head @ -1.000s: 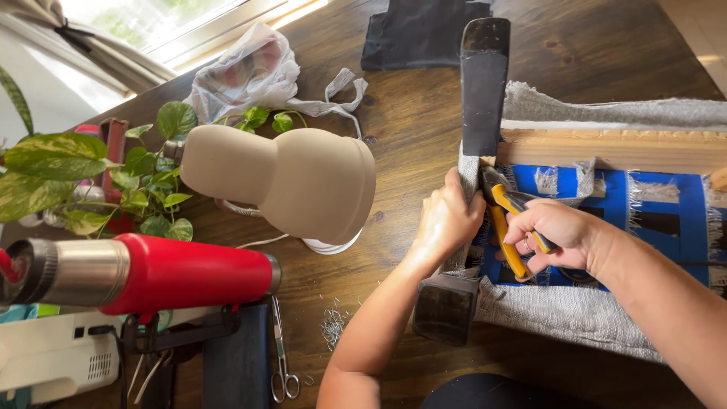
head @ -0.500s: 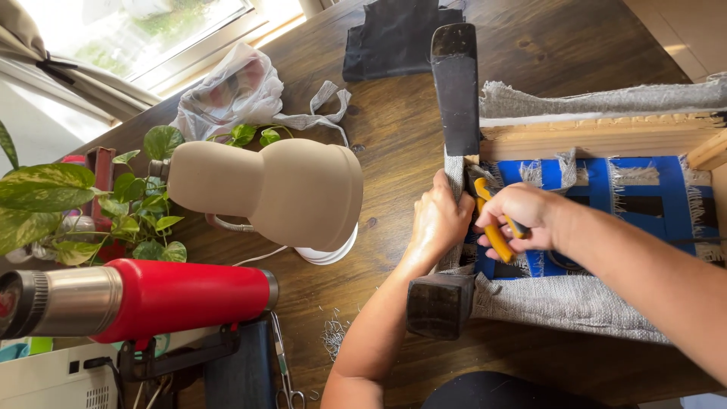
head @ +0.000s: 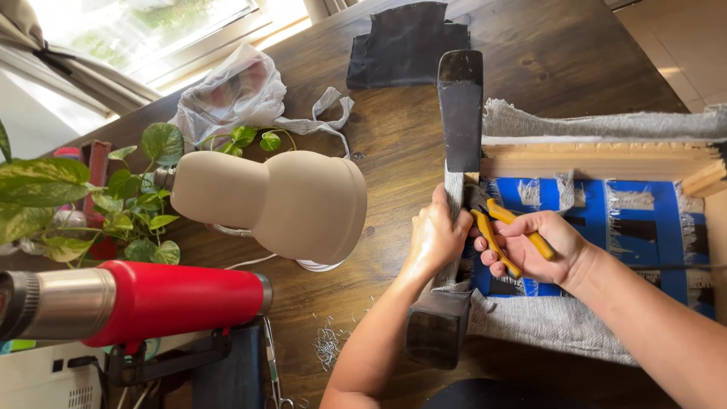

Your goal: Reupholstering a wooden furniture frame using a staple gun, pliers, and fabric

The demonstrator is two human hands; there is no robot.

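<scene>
From here I take the dark chair leg (head: 459,113) as my landmark: it runs from the far end of the wooden table (head: 394,159) down toward me, with its second dark foot (head: 437,333) at the near end. Over the last second the view has tipped and drawn in, but the hands have barely shifted along that leg. My left hand (head: 438,235) is still closed around the grey fabric (head: 453,189) wrapped on the rail between the two dark ends, pinching it tight. My right hand (head: 534,246), just to the right of the leg, has curled more firmly around the yellow-handled pliers (head: 496,235), whose tip now sits closer against the rail beside the left thumb. Further right of the leg lie the bare wooden frame (head: 598,159) and the blue webbing (head: 644,227). To the left of the leg stand a beige lamp (head: 280,201), a red heat gun (head: 151,303) and a leafy plant (head: 91,197); loose staples (head: 327,344) lie near its lower end. I judge the work holds at one spot.
</scene>
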